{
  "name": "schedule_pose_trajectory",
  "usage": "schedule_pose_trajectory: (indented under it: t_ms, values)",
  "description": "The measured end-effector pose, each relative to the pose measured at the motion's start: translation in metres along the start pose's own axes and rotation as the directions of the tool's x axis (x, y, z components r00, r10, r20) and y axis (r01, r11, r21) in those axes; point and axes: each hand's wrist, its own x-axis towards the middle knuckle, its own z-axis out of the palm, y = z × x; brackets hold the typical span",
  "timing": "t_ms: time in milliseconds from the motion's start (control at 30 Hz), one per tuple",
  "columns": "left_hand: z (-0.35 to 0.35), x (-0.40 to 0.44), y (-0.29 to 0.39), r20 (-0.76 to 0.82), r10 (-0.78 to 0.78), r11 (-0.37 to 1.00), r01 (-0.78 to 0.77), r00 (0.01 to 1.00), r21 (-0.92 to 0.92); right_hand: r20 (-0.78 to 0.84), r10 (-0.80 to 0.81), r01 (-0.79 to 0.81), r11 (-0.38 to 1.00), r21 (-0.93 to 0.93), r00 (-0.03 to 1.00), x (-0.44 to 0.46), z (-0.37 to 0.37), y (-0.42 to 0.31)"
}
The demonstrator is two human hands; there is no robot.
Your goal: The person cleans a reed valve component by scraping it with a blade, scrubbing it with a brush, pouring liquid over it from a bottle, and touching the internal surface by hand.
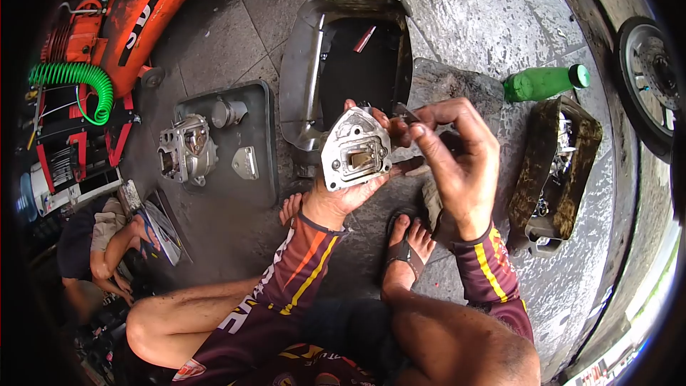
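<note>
My left hand [336,200] is wrapped round a silvery metal engine part [356,149], its flat face with a rectangular opening turned up towards the camera. Just right of that part, my right hand [461,154] pinches a small dark thin piece [406,112] between thumb and fingers; what it is cannot be made out. Behind both hands lies a large dark tray [304,64], holding a metal rod [315,75] and a small red object [364,39].
A shallow tray [269,136] at left holds an engine casing [187,150], a piston [229,111] and a metal plate [245,163]. At right are a green bottle [539,84], a dirty bin of small parts [525,179] and a wheel [649,78]. Another person [107,243] sits lower left.
</note>
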Motion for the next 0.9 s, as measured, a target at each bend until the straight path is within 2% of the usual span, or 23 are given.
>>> schedule_pose_trajectory:
  t_ms: [33, 67, 167, 200, 233, 267, 400, 433, 467, 533, 600, 633, 667, 733, 767, 800, 900]
  values:
    - [-0.006, 0.001, 0.002, 0.061, -0.020, 1.000, 0.021, 0.998, -0.022, 0.037, 0.157, -0.157, 0.988, -0.004, 0.987, -0.002, 0.002, -0.011]
    - [-0.010, 0.002, 0.004, 0.117, -0.036, 0.998, 0.042, 0.992, -0.044, 0.036, 0.210, -0.212, 0.975, 0.062, 0.977, -0.003, 0.006, -0.010]
    - [-0.005, 0.005, 0.002, 0.027, -0.011, 0.999, 0.012, 1.000, -0.033, -0.021, 0.145, -0.144, 0.988, 0.055, 0.989, -0.008, 0.016, -0.005]
    - [0.001, 0.006, 0.001, 0.030, -0.011, 0.999, 0.012, 0.999, -0.032, -0.049, 0.124, -0.125, 0.992, -0.009, 0.991, -0.006, 0.019, -0.006]
    - [0.009, 0.006, -0.003, -0.129, 0.029, 0.999, -0.024, 0.991, 0.043, -0.075, 0.102, -0.107, 0.992, -0.073, 0.992, -0.005, 0.021, -0.008]
    - [0.013, 0.004, -0.006, -0.283, 0.078, 0.992, -0.045, 0.956, 0.122, -0.083, 0.106, -0.110, 0.993, -0.040, 0.991, -0.005, 0.027, -0.005]
    - [0.006, 0.008, -0.016, -0.093, 0.229, 0.946, -0.199, 0.969, 0.255, 0.001, -0.064, 0.064, 0.994, -0.087, 0.998, -0.008, 0.034, -0.011]
    - [0.012, 0.007, -0.017, -0.152, 0.235, 0.941, -0.185, 0.960, 0.284, 0.049, -0.087, 0.090, 0.994, -0.067, 0.995, -0.008, 0.031, -0.014]
    - [0.010, 0.007, -0.015, -0.089, 0.204, 0.955, -0.178, 0.975, 0.239, 0.097, -0.110, 0.115, 0.992, -0.046, 0.989, -0.008, 0.028, -0.017]
    - [0.009, 0.008, -0.015, -0.154, 0.214, 0.950, -0.169, 0.965, 0.263, 0.111, -0.102, 0.104, 0.994, -0.018, 0.989, -0.003, 0.026, -0.014]
    - [0.008, 0.006, -0.013, -0.151, 0.162, 0.977, -0.137, 0.975, 0.161, 0.044, 0.030, -0.025, 0.995, -0.098, 0.999, 0.003, 0.023, -0.009]
    - [0.014, 0.006, -0.016, -0.207, 0.183, 0.969, -0.141, 0.961, 0.203, 0.024, 0.056, -0.051, 0.983, -0.178, 0.998, 0.004, 0.022, -0.010]
    - [0.013, 0.005, -0.016, -0.207, 0.185, 0.968, -0.142, 0.961, 0.205, 0.024, 0.055, -0.050, 0.983, -0.177, 0.998, 0.003, 0.023, -0.011]
    - [0.010, 0.005, -0.016, -0.121, 0.184, 0.959, -0.151, 0.975, 0.241, 0.120, -0.148, 0.152, 0.988, -0.027, 0.982, -0.002, 0.024, -0.015]
    - [0.009, 0.003, -0.013, -0.042, 0.135, 0.976, -0.126, 0.990, 0.179, 0.162, -0.166, 0.167, 0.986, 0.004, 0.973, -0.002, 0.023, -0.017]
    - [0.011, 0.003, -0.014, -0.043, 0.134, 0.976, -0.125, 0.990, 0.177, 0.163, -0.164, 0.165, 0.986, 0.003, 0.973, 0.000, 0.022, -0.016]
    - [0.019, 0.003, -0.016, -0.253, 0.158, 0.981, -0.124, 0.954, 0.146, 0.071, 0.026, -0.014, 0.987, -0.161, 0.997, 0.007, 0.018, -0.009]
